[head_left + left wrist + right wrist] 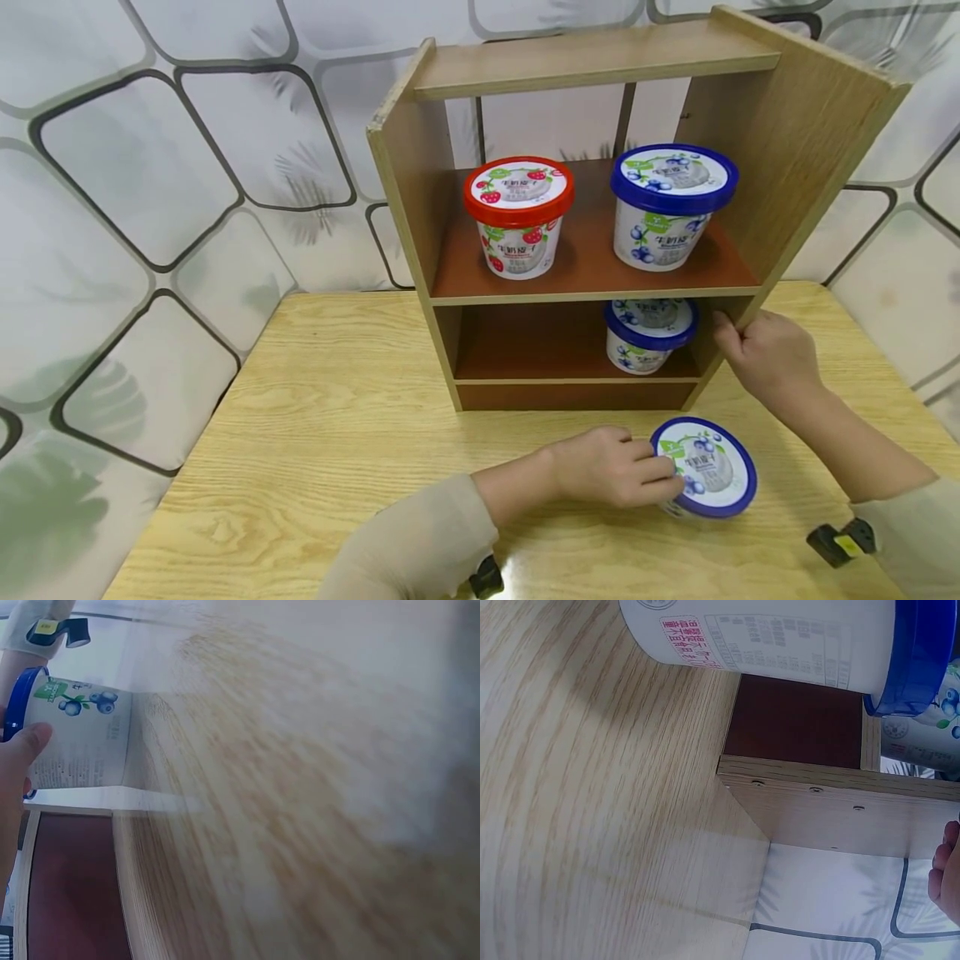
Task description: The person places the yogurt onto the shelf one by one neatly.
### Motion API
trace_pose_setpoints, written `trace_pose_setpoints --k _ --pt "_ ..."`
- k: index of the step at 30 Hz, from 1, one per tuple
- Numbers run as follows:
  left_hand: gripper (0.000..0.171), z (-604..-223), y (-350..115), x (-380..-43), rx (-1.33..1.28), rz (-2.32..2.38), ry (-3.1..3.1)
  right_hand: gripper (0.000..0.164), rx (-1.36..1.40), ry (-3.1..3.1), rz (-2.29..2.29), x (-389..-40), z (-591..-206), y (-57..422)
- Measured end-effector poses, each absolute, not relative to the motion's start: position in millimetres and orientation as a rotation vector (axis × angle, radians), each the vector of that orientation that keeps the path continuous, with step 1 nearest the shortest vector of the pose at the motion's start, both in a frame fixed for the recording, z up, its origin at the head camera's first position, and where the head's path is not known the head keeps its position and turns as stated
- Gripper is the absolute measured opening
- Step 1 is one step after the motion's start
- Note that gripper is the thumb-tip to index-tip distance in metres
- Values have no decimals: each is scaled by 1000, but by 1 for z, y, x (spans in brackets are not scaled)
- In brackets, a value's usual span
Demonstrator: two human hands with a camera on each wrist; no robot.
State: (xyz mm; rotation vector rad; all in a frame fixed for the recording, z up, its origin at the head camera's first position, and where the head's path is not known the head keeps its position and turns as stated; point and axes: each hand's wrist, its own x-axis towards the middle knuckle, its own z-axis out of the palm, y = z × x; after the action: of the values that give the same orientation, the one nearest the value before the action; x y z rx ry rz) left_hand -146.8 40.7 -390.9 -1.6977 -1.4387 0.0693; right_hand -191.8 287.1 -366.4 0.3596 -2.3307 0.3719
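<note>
In the head view my left hand grips a blue-lidded blueberry ice cream tub in front of a small wooden shelf. Its thumb presses the tub's white wall in the left wrist view, where the tub appears sideways. My right hand holds the front edge of the shelf's right side panel, thumb on the inner face. Part of that hand shows at the edge of the right wrist view, beside the panel. The tub is close to that camera.
A red-lidded strawberry tub and a blue-lidded tub stand on the upper shelf board. Another blue-lidded tub is in the lower compartment, at the right. The shelf stands on a wood-grain table before a patterned backdrop.
</note>
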Motion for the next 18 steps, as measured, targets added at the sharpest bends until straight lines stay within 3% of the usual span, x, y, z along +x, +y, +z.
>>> trace_pose_setpoints --k 18 --pt "28 -388 39 -149 -1752 49 -1365 45 379 -2326 369 -191 -364 286"
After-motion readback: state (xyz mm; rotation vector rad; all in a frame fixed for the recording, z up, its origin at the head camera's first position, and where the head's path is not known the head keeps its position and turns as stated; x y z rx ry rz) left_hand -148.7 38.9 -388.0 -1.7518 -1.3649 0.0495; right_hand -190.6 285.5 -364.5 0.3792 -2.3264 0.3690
